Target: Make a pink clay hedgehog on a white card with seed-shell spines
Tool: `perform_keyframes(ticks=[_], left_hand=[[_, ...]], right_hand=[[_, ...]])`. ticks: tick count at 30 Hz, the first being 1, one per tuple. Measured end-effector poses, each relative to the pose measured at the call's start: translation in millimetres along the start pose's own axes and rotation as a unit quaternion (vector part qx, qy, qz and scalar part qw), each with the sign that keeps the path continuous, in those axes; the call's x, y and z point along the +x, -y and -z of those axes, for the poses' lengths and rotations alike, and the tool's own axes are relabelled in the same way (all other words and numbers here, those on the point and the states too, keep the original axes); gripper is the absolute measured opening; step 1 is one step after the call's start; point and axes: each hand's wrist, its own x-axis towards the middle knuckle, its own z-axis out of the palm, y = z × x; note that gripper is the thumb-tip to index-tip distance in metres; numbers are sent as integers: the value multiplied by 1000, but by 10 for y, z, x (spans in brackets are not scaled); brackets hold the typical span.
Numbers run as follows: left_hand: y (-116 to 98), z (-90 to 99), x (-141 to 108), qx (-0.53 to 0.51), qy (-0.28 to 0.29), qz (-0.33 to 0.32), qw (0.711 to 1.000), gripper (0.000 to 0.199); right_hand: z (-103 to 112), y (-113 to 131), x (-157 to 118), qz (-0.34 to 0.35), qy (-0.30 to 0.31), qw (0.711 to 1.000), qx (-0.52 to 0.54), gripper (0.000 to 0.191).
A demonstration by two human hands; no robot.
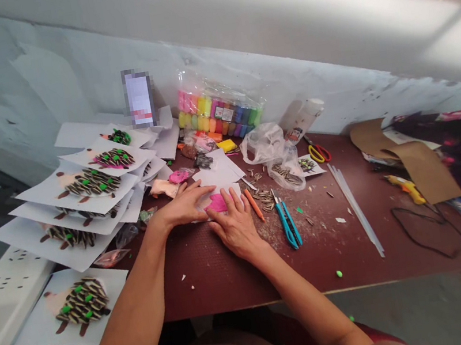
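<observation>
Pink modelling clay [216, 202] is pressed onto white paper [219, 175] on the pitted brown counter [212, 280], beneath the spread fingertips of the right hand [235, 230]; the left hand [185, 204] is laid flat beside it. Striped seed husks [266, 200] are scattered nearby, and behind stands a clear bag of clay bars [218, 107], its label [227, 114] unreadable.

Left hand [183, 206] on white paper [217, 175], right fingers [230, 201] on pink clay [215, 203], orange tool [253, 204] just beside.

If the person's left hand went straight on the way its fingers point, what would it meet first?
Probably the white paper sheet just past the fingers of the left hand; depth is unclear, so they may already touch it.
</observation>
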Motion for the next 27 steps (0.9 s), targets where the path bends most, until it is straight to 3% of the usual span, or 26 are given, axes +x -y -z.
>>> perform_keyframes(ticks=[21, 27], left_hand=[[-15, 8, -52, -12, 11, 5, 1000, 80], [-49, 13, -57, -12, 11, 15, 1000, 82]], right_hand=[[-33, -122, -124, -20, -25, 999, 7, 38], [-15, -165, -89, -67, -32, 997, 1, 44]])
